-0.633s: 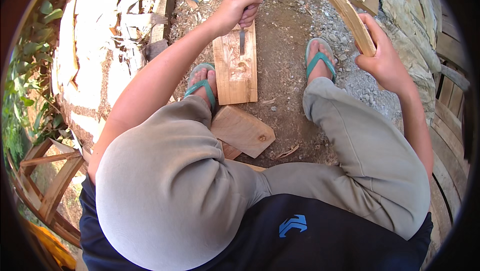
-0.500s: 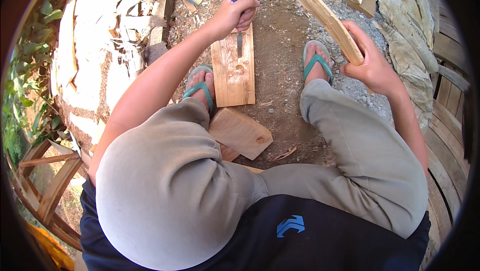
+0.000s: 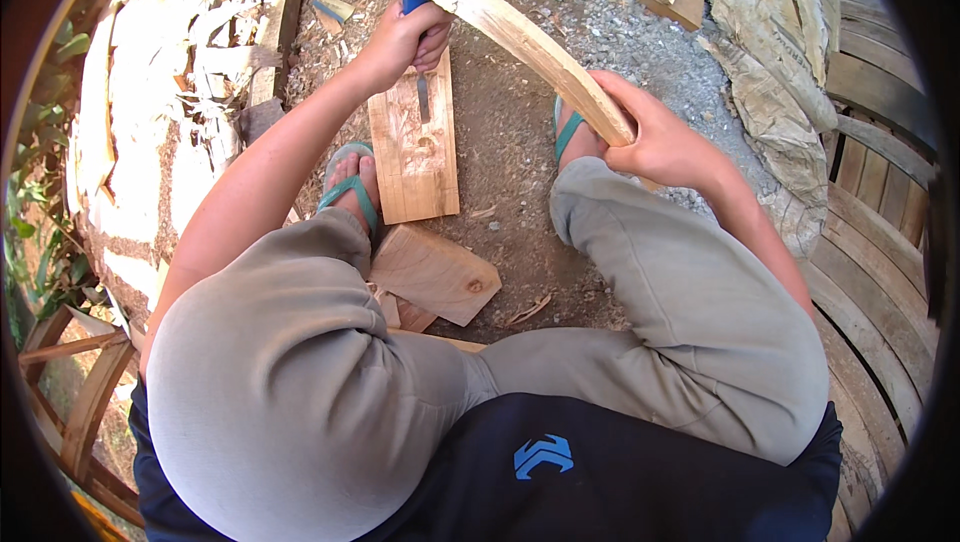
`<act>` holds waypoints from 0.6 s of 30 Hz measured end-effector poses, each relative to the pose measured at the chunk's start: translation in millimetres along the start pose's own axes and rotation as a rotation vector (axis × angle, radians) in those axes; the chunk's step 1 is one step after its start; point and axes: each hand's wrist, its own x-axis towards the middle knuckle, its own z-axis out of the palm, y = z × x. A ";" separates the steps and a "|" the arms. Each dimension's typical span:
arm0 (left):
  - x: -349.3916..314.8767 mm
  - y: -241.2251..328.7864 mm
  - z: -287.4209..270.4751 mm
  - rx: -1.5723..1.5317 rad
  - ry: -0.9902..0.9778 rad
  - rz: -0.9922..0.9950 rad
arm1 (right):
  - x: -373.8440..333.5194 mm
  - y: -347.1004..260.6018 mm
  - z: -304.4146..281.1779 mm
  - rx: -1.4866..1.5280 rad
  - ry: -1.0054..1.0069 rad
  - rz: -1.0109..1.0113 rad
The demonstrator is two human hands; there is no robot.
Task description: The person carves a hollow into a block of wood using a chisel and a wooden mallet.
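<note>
My left hand (image 3: 404, 47) is closed round the blue handle of a chisel (image 3: 423, 100), whose blade stands upright on a light wooden block (image 3: 418, 192). The block's upper face is roughly cut, with shavings on it. My right hand (image 3: 665, 137) grips the near end of a long wooden stick (image 3: 520, 34). From there the stick slants up and left, passing across the top of the chisel handle; whether the two touch I cannot tell. Its far end runs out of the picture at the top.
A cut board (image 3: 435, 272) lies on the dirt between my sandalled feet, nearer me than the block. Scrap wood and shavings (image 3: 215, 57) cover the left side. Crumpled brown paper (image 3: 765, 92) and wooden slats (image 3: 870, 272) lie along the right.
The stick has swung left and down, from right of the chisel to across its handle top. The whole view has shifted, so the scene sits farther left. The chisel stays on the block.
</note>
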 end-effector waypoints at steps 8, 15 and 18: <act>-2.9 -1.0 2.6 0.029 0.016 0.028 | 3.4 10.9 9.9 -0.251 0.195 -0.142; -2.5 -1.1 1.2 0.200 0.067 0.110 | 0.3 -2.1 14.9 -0.257 0.206 -0.122; 5.3 -5.2 3.4 0.091 0.151 -0.001 | 4.0 2.0 21.9 -0.355 0.247 -0.030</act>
